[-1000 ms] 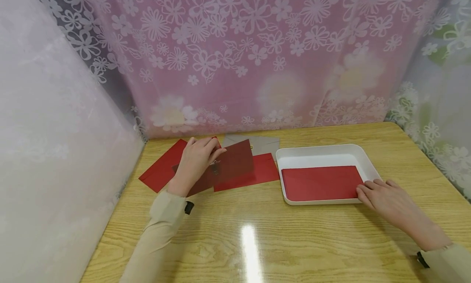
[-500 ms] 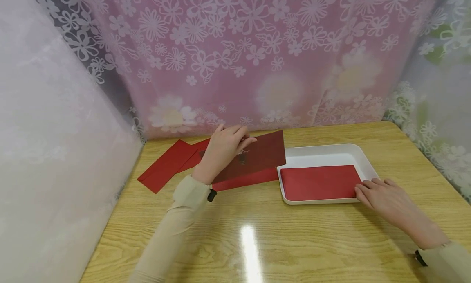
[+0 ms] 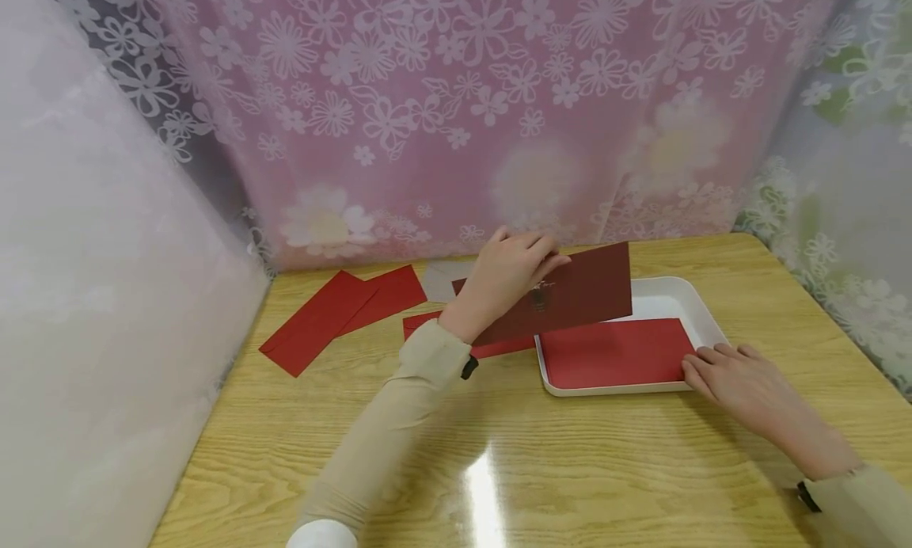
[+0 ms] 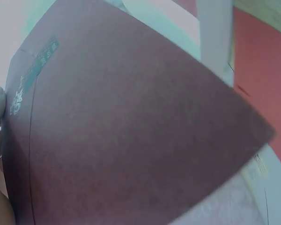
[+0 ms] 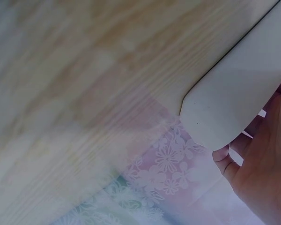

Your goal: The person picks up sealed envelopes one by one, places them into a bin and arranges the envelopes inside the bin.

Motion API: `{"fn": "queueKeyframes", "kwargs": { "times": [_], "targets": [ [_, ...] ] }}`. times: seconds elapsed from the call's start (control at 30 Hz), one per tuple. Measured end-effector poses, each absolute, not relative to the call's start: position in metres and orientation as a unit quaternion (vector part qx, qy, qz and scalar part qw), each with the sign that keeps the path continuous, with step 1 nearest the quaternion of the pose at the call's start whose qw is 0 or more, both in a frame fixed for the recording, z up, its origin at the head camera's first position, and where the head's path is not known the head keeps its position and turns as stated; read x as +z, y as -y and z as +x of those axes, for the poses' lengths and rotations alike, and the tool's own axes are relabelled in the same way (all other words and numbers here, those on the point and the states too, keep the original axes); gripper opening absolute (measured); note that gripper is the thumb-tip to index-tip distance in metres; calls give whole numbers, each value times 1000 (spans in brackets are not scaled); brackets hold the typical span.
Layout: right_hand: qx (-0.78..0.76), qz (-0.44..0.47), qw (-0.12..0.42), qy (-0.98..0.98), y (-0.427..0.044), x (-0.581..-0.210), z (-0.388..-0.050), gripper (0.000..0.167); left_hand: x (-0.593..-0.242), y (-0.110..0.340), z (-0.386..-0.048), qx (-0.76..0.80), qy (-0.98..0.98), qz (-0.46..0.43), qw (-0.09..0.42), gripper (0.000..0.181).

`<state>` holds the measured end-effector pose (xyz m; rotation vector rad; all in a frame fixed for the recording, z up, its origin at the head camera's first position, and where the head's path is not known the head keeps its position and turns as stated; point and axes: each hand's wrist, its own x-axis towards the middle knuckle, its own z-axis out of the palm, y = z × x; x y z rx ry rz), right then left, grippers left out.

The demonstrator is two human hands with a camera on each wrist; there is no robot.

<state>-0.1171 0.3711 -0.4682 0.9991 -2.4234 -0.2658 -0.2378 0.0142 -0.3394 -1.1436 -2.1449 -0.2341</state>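
On the tabletop (image 3: 570, 469) by a pink curtain (image 3: 427, 97), your left grip (image 3: 502, 279) pinches a dark envelope (image 3: 587, 291) partly over a tray (image 3: 666, 298) of red envelopes (image 3: 616, 354), while your right grip (image 3: 741, 386) holds the tray's near right corner.

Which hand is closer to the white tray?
Right: the right hand holds the near right corner of the tray, while the left hand is raised near its left side, holding an envelope.
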Motion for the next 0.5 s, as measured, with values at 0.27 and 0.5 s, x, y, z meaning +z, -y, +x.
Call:
{"fn": "queueKeyframes", "kwargs": {
  "times": [0.27, 0.5],
  "targets": [
    [-90, 357, 242, 898, -371, -468, -116, 60, -347, -59, -239, -88, 821, -425, 372, 25],
    [-84, 345, 230, 906, -371, -468, -115, 68, -364, -87, -243, -106, 820, -428, 365, 22]
  ]
}}
